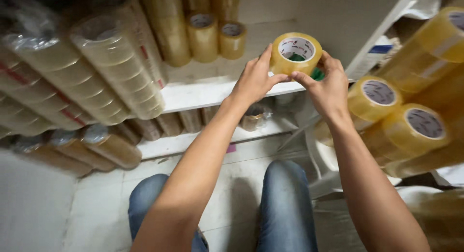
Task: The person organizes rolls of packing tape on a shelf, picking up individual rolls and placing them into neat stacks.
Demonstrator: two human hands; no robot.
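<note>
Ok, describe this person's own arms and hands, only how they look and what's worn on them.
Both forearms are bare up to the frame edge: no sleeves show. The left hand and the right hand wear no gloves, and no rings, watch or wristband can be seen. The fingernails are short and unpainted. Both arms are slim. The only clothing in view is blue jeans on the legs below.

The one camera sat on the person's head and looked down, close over both arms. It faced the white shelf (212, 95) just past the hands, with the blue-jeaned knees (285, 203) below them.
</note>
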